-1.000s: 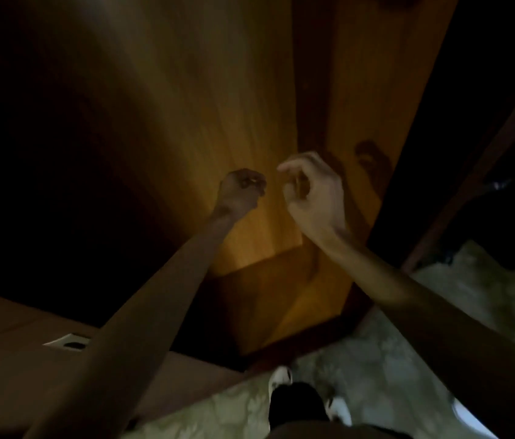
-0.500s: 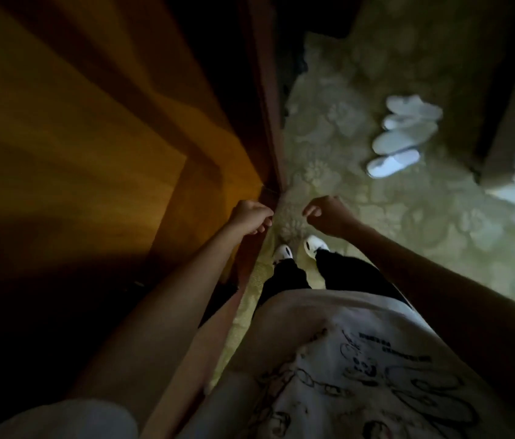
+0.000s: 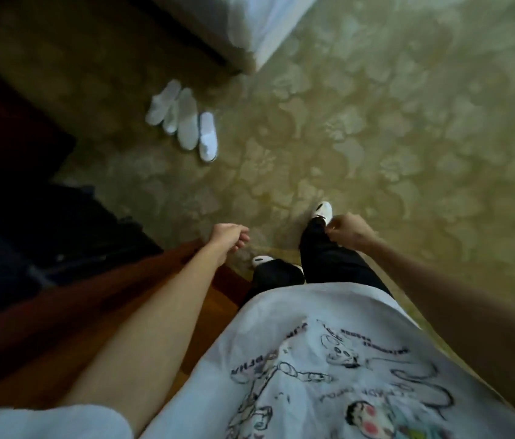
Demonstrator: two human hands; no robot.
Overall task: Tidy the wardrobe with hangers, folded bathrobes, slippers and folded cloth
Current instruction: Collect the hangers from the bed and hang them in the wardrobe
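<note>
Several white slippers (image 3: 186, 122) lie side by side on the patterned carpet, up and left of my hands. My left hand (image 3: 229, 237) hangs low with its fingers curled and holds nothing. My right hand (image 3: 346, 231) is a loose fist, also with nothing in it, above my right shoe. Both hands are well short of the slippers. The wooden wardrobe edge (image 3: 117, 289) runs along my left forearm. No hangers, bathrobes or folded cloth are in sight.
A bed corner with white sheets (image 3: 259, 30) stands at the top. A dark opening with dim shapes (image 3: 28, 242) fills the left side. Open carpet (image 3: 408, 137) spreads to the right. My white shoes and dark trousers are just ahead of my hands.
My view has swung from the wardrobe interior down to the carpet and further round toward the slippers. Both hands dropped from chest height to hanging low; my right foot has stepped forward.
</note>
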